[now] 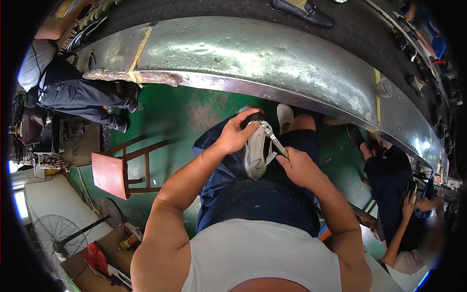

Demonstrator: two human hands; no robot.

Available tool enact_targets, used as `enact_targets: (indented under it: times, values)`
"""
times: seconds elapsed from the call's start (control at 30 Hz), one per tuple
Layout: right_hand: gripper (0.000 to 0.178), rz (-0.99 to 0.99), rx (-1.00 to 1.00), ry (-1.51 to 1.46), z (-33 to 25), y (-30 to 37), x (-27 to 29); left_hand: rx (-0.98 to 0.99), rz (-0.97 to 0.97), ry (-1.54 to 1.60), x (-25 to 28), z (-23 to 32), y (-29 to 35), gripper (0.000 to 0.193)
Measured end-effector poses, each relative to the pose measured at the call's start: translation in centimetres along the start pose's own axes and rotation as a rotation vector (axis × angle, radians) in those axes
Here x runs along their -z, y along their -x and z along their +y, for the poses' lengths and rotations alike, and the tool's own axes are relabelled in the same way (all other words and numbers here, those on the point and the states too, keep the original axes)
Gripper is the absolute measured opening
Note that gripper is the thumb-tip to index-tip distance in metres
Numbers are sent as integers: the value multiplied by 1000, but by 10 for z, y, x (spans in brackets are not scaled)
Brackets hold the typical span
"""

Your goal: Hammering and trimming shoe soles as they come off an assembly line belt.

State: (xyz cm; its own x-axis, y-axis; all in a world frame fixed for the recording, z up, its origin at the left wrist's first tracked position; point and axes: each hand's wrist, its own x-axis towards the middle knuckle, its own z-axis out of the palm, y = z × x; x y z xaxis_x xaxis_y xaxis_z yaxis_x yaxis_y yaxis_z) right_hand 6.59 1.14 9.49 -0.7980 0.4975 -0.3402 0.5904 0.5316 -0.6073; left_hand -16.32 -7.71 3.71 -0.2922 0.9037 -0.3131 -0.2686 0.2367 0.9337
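A shoe (256, 153) rests upside down on my lap, its pale underside facing up with a dark hand-drawn mark on it. Dark material shows at its far end. My left hand (235, 133) is closed round that end, thumb on the near side. In my right hand (298, 167) is a pair of pliers (274, 136), gripped by the yellowish handle. Their metal head meets the whitish edge near the shoe's far end; whether the jaws bite on it I cannot make out.
A metal-edged conveyor bench (209, 46) curves across ahead, with a black loafer (304, 13) and a clear cup (384, 87) on it. A reddish stool (111, 175) stands left, a fan (59, 243) lower left. Co-workers (80, 92) are at both sides.
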Motion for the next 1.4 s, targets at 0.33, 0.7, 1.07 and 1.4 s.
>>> enact_targets:
  times: [0.33, 0.7, 1.07, 1.4]
  values:
    - [32, 215, 100, -298, -6, -31, -14, -85, -102, -271, 15, 9, -4, 55]
    - [39, 379, 87, -412, 4, -79, -38, 126, 90, -380, 20, -42, 5, 82]
    - [32, 503, 38, -451, -2, -87, -49, 226, 99, -262, -4, -9, 43, 70]
    - [31, 45, -13, -893, 17, -21, -39, 295, -35, -73, -3, -23, 38, 75]
